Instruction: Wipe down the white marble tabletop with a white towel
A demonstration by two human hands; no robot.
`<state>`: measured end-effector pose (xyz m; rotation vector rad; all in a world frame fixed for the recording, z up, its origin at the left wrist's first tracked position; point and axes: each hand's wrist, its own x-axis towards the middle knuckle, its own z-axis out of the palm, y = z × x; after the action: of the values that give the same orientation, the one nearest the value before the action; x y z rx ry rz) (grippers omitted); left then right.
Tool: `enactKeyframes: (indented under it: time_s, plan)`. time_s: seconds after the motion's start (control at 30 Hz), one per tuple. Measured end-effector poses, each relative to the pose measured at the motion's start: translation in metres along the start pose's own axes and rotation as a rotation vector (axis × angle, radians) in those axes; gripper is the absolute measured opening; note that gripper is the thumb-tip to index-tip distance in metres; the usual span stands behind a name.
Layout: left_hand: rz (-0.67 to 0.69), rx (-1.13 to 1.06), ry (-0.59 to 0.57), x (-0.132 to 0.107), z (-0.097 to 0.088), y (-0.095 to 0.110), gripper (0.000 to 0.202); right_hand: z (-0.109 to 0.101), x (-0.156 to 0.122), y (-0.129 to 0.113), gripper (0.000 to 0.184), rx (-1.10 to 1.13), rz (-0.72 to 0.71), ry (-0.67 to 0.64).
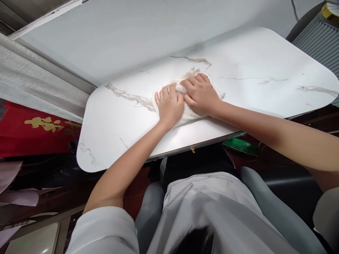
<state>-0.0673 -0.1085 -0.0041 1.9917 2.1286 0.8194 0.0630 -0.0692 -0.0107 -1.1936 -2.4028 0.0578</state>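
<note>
A white, fluffy cloth (pixel 189 113) lies bunched up near the middle of a white marble-patterned table (pixel 254 56). My left hand (pixel 171 106) presses on its left part, with the fingers curled into the fabric. On the right part sits my right hand (pixel 202 93), its fingers bent over and gripping the cloth. The two hands are side by side, thumbs close together, and a small fold of the cloth bulges up between them. The fingertips are partly sunk in the fabric.
A pale wall panel (pixel 127 38) runs behind the table. A light curtain (pixel 39 74) and a red cloth with gold markings (pixel 39 130) are at the left. At the right stands a grey ribbed object (pixel 315 42). A green item (pixel 241 146) lies below the table's front edge.
</note>
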Motion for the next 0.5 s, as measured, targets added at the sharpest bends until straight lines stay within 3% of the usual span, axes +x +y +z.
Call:
enactKeyframes:
  time_s: [0.23,0.5]
  plan:
    - [0.013,-0.030,0.019,0.018,0.007,-0.003,0.034,0.008,0.015,0.013,0.042,0.033,0.011,0.022]
    - [-0.005,-0.046,-0.001,0.020,0.007,-0.001,0.034,0.010,0.016,0.015,0.043,0.048,0.009,0.038]
